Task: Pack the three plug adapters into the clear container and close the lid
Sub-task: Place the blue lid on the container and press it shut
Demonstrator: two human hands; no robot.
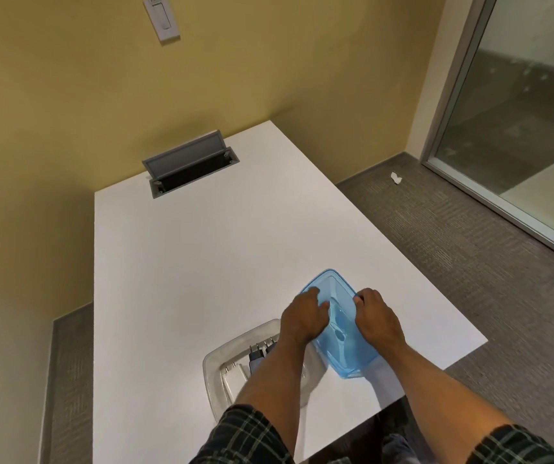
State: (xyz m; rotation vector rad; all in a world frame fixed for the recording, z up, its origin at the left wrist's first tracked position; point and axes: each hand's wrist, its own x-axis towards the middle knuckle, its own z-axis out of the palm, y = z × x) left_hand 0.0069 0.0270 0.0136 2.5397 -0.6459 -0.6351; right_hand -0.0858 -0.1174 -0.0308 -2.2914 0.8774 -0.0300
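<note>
Now both hands were on the blue lid (pixel 337 324), which was tilted over the desk (pixel 202 262), just right of the clear container (pixel 217 366). Left hand (pixel 304 318) lay flat-ish on the lid's left side, fingers spread over its top w/ the thumb on the surface. Right hand (pixel 377 318) clasped the lid's right edge, fingers curled over the rim. Container sat open near the desk's front edge, partly hidden by the left forearm. Inside it: a dark adapter (pixel 257 353) w/ prongs up & a white adapter (pixel 233 375) beside it; a third couldn't be made out under the arm. Lid's near corner hung just beside the container's right rim; whether touching, can't tell. Plaid sleeves (pixel 245 440) showed at bottom. A grey cable hatch (pixel 190 162) stood open at the desk's far end, well apart.
</note>
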